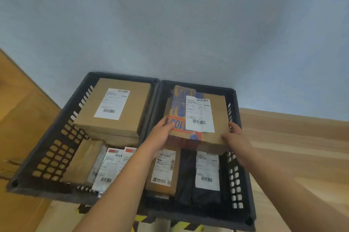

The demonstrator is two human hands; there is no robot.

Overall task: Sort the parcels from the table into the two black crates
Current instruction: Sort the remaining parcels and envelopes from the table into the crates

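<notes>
**Head view: printed cardboard box (213,135) held in both hands at the 12 o'clock end of the right black crate (235,184).**
The left hand (162,130) clamps the near corner on the box's 9 o'clock side, and the right hand (236,137) clamps the near corner on its 3 o'clock side. Both sets of fingers are curled onto the edges, and neither hand is nearer than the other. The long axis of the box runs roughly 12 to 6 o'clock, with the shipping label (200,113) facing up. At 6 o'clock, lower in the same crate, lie a small cardboard parcel (162,169) and a black poly bag (186,179). The view does not show whether the box rests on anything. The left black crate (56,152) stands at 9 o'clock, its wall touching the right one. Judgement: lower the box straight down.
</notes>
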